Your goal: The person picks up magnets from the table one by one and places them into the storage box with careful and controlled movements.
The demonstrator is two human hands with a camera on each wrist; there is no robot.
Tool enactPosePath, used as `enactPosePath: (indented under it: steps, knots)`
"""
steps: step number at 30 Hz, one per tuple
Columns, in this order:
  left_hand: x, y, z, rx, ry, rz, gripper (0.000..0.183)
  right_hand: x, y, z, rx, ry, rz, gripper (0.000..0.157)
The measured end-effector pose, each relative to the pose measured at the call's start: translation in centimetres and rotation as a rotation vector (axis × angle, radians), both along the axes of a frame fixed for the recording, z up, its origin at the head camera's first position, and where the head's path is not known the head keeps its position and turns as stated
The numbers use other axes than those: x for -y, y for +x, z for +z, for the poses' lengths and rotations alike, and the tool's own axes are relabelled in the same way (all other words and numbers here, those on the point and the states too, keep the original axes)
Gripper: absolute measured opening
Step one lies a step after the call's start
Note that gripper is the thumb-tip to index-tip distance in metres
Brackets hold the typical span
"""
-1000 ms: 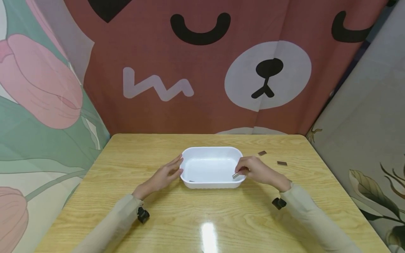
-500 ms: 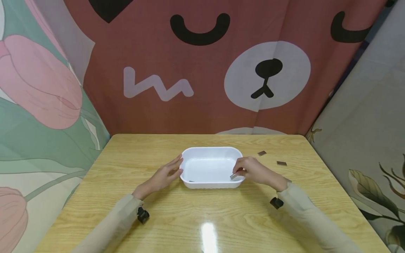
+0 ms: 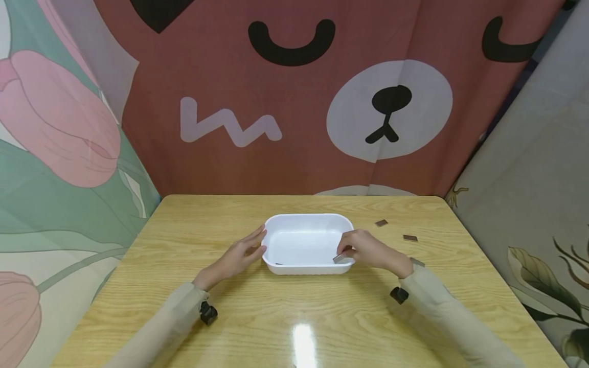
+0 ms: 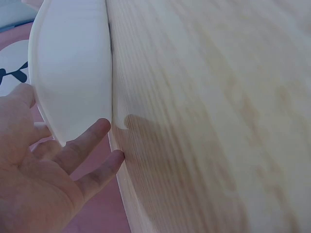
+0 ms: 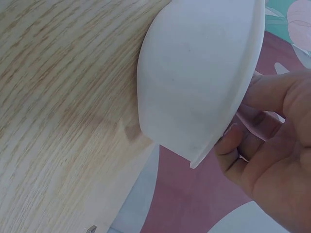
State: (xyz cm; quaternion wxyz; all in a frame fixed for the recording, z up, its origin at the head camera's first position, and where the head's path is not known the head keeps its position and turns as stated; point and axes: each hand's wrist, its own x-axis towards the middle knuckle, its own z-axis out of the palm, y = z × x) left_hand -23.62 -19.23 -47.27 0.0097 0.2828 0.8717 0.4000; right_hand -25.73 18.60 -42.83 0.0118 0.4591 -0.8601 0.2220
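Centrally: tub (image 3: 304,270); left hand (image 3: 236,259), fingers spread, touching left end, presumably steadying it; right hand (image 3: 367,249) pinching small block (image 3: 338,258) inside front-right corner.

- Wood-grain table (image 3: 257,327), a bright glare (image 3: 304,345) on its near part
- Behind: reddish cloth (image 3: 294,168) with a bear face (image 3: 391,99)
- Left: green cloth (image 3: 50,214), pink flowers (image 3: 69,122)
- Right: grey cloth (image 3: 515,194), leaves (image 3: 549,281)

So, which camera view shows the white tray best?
The head view: it shows the white tray from above with rim and inside, though the right hand covers part of one end. Each wrist view shows only its outer wall and rim.
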Motion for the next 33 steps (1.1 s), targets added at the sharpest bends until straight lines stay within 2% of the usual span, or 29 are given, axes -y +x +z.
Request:
enactPosePath:
  steps: [18, 25, 33]
  knots:
    - [0.03, -0.01, 0.00, 0.016, -0.003, 0.013, 0.059, 0.31, -0.28, -0.67, -0.092, 0.007, -0.013, 0.014]
    - [0.02, 0.05, 0.02, 0.006, 0.002, 0.011, 0.059, 0.37, -0.05, -0.74, -0.073, 0.032, -0.074, 0.016]
    - [0.04, 0.01, -0.01, 0.004, -0.003, 0.016, 0.060, 0.46, -0.12, -0.66, -0.077, 0.039, -0.073, 0.015]
